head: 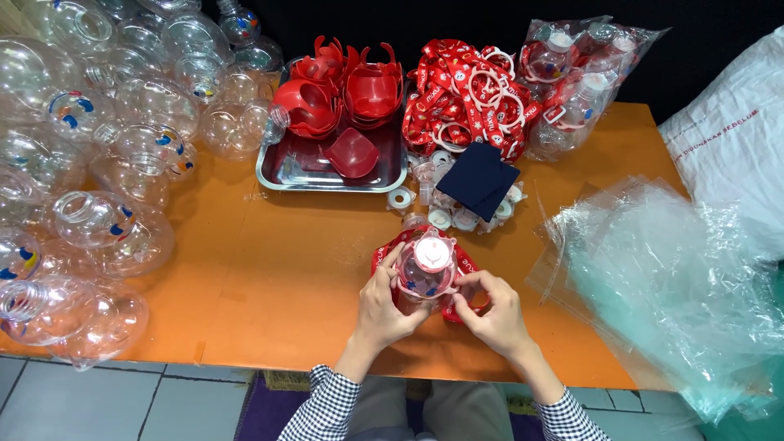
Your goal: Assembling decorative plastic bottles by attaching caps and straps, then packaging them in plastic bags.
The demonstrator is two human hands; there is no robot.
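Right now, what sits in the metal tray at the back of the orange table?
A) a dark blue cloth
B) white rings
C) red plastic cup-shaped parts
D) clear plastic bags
C: the metal tray holds red plastic cup-shaped parts; the clear bags lie to the right, the dark blue cloth lies on the table over white rings.

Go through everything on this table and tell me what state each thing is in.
Bottle: upright, capped, red strap around it, gripped by left hand and right hand.
Clear bottles: uncapped, heaped.
Metal tray: holding red cups.
Red straps: piled.
Plastic bags: empty, stacked loosely.
Bagged bottles: packed.
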